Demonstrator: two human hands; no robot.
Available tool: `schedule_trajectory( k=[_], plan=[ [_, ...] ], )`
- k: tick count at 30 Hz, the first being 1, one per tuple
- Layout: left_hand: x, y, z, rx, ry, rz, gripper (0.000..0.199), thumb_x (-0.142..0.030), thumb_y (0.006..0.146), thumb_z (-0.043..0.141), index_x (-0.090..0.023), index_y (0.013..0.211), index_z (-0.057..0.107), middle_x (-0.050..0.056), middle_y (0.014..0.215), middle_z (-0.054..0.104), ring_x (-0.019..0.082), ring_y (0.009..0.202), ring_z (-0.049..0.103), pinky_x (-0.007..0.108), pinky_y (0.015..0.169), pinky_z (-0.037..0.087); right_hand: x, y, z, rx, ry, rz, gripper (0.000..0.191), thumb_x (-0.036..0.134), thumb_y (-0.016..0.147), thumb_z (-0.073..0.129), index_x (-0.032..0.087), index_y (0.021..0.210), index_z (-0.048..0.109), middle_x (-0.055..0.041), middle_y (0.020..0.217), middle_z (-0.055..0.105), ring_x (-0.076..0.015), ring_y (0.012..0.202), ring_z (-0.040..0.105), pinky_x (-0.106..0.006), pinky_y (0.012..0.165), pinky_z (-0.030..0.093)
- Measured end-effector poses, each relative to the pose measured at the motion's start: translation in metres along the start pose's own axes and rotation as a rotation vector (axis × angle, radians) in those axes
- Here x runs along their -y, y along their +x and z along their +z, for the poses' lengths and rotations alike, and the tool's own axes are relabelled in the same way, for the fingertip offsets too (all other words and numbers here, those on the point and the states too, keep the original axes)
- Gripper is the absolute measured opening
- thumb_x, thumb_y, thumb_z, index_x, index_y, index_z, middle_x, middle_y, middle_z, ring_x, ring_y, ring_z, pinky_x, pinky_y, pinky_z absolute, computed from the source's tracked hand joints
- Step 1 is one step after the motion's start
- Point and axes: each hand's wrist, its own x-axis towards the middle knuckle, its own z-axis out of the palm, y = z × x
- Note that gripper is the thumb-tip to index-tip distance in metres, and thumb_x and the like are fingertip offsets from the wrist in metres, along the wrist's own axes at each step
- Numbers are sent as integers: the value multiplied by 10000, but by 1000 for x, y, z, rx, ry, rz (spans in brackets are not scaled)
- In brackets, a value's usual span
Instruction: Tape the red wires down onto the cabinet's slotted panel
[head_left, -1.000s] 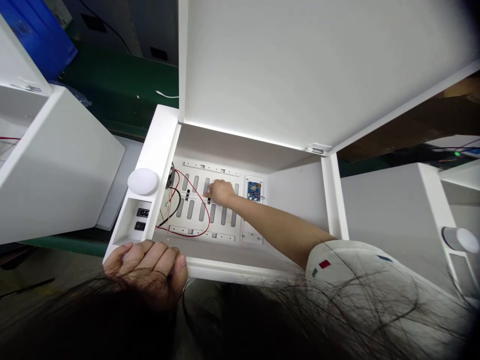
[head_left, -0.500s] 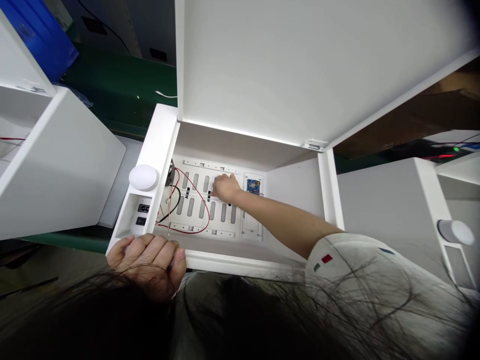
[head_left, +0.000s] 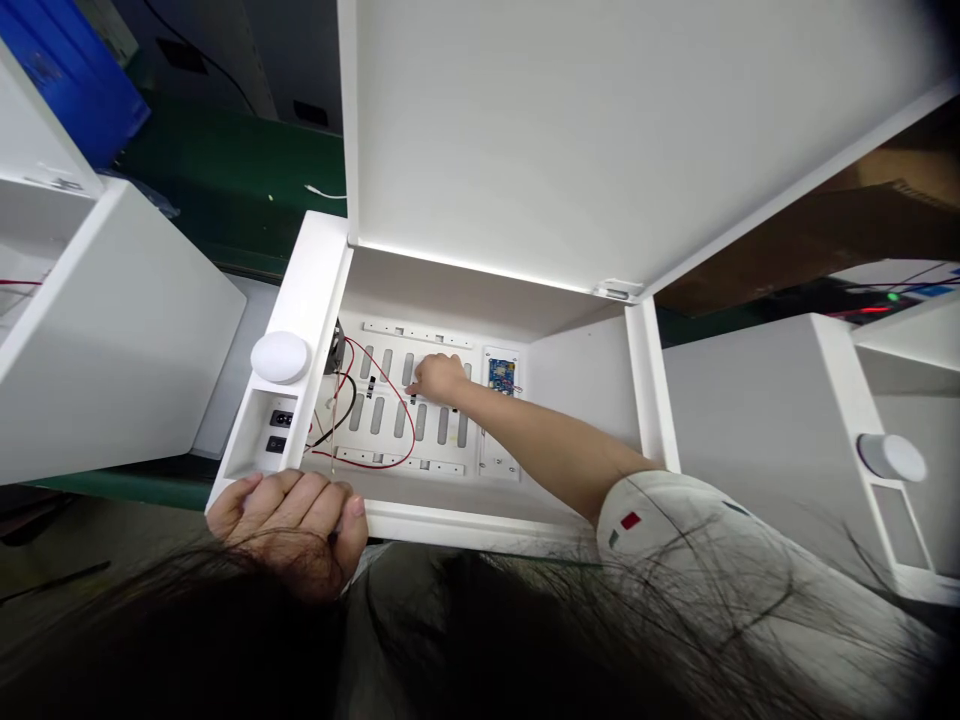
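Note:
A white cabinet (head_left: 487,524) lies with its lid (head_left: 570,150) raised. Over its near left rim my left hand (head_left: 289,520) is closed, fingers curled round the edge. My right hand (head_left: 441,380) reaches inside to the slotted floor panel (head_left: 390,405), its fingers bent and pressed together beside a small black clip (head_left: 412,398); whatever they pinch is hidden. Another black clip (head_left: 371,387) sits on the panel to the left. A red wire (head_left: 413,432) loops across the panel from a dark fan-like part (head_left: 337,346). Right of the hand is a blue circuit board (head_left: 502,375).
The cabinet's left end has a round white knob (head_left: 280,357), a power socket (head_left: 282,418) and a rocker switch (head_left: 276,444). Similar white cabinets stand at left (head_left: 127,340) and right (head_left: 757,430). A blue bin (head_left: 71,75) is on the green bench (head_left: 232,180).
The view has shifted slightly, moving everything a little left in the picture. My right hand stays at the slotted panel with a small change in finger pose; my left hand keeps its hold.

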Motion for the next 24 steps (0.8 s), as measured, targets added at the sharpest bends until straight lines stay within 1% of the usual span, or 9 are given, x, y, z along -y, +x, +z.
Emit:
schedule_trajectory(
  k=[2,5,8,10,12,15,18,22,24],
  plan=[
    [0,0,0,7,-4,-9,112,-280,653,605,-234,684,507,-51,586,588,185,616,524,408,699,373,1,5,1,28,15,67,474,653,650,605,194,753,665,-111,906,664,-279,932,569,-440,843,366],
    [0,0,-1,34,-8,-17,96,-284,667,594,-234,694,516,-50,599,597,183,613,528,416,713,379,0,12,1,56,38,189,599,670,516,690,180,860,658,-130,927,662,-290,928,581,-439,834,386],
    [0,0,-1,29,-11,-9,80,-276,683,588,-229,707,528,-49,613,607,180,633,544,417,731,382,-1,12,2,37,52,244,675,671,483,708,180,941,640,-139,976,654,-290,973,574,-427,858,381],
    [1,-1,-1,24,-13,-6,76,-286,693,582,-225,705,536,-47,614,606,177,638,550,415,730,385,-4,10,3,33,58,246,689,690,494,687,184,959,633,-141,987,651,-291,988,572,-427,855,381],
    [1,-1,-1,44,-17,-14,81,-301,698,575,-225,704,547,-44,624,611,175,633,547,422,733,386,-9,8,4,48,54,250,678,687,494,687,191,953,633,-136,978,653,-296,981,573,-434,840,385],
    [1,-2,-1,65,-31,-31,77,-302,689,583,-230,698,554,-43,636,625,177,627,539,432,745,386,-18,6,5,67,34,250,630,665,502,697,191,911,642,-128,937,661,-293,943,582,-437,819,390],
    [0,-2,-1,51,-49,-50,81,-288,678,602,-234,678,541,-53,612,615,178,622,532,427,753,377,-25,3,8,66,17,230,595,689,528,666,187,847,651,-120,887,666,-284,908,585,-438,817,384],
    [-2,-1,0,46,-71,-74,101,-275,682,608,-233,660,519,-48,578,583,182,624,517,422,765,357,-27,-3,10,1,-30,124,551,715,631,567,180,732,655,-133,896,659,-290,944,561,-444,842,361],
    [-2,-2,1,36,-121,-98,109,-265,685,609,-226,658,511,-40,568,566,180,617,500,422,769,337,-27,-7,9,-17,-42,75,539,707,670,535,180,678,650,-136,922,654,-291,977,545,-438,858,350]
  ],
)
